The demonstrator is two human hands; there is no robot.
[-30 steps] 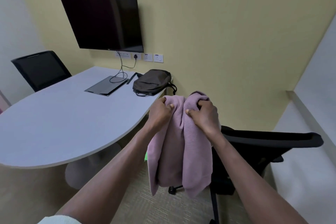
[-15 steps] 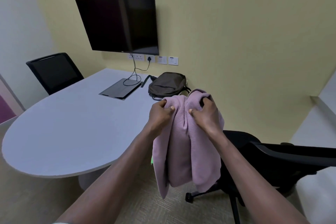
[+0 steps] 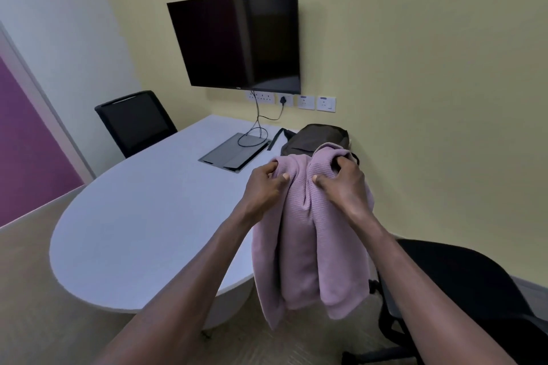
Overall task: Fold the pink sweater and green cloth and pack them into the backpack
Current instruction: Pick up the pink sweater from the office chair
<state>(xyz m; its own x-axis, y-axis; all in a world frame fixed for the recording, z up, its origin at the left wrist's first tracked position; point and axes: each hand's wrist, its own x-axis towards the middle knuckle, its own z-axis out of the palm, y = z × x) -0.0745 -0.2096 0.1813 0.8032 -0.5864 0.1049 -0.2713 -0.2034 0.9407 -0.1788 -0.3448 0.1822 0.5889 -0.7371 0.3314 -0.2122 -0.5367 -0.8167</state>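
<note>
Both hands clamped on the pink sweater [image 3: 308, 234], held in the air at about 5 o'clock of the white table [image 3: 142, 216]: left hand [image 3: 262, 187] pinching one bunched top edge, right hand [image 3: 341, 187] gripping the other, just beside it. Rest of the knit hanging loose in uneven drapes past the table edge. Backpack [image 3: 315, 135] lying at the table's 1 o'clock, partly hidden behind the sweater; open or zipped, cannot tell. Green cloth nowhere in sight. Likely trouble: laid down bunched like this, creasing crooked and needing smoothing; dangling hem catching the table rim or the black chair [image 3: 474, 281]; loose pinch slipping off soft knit.
</note>
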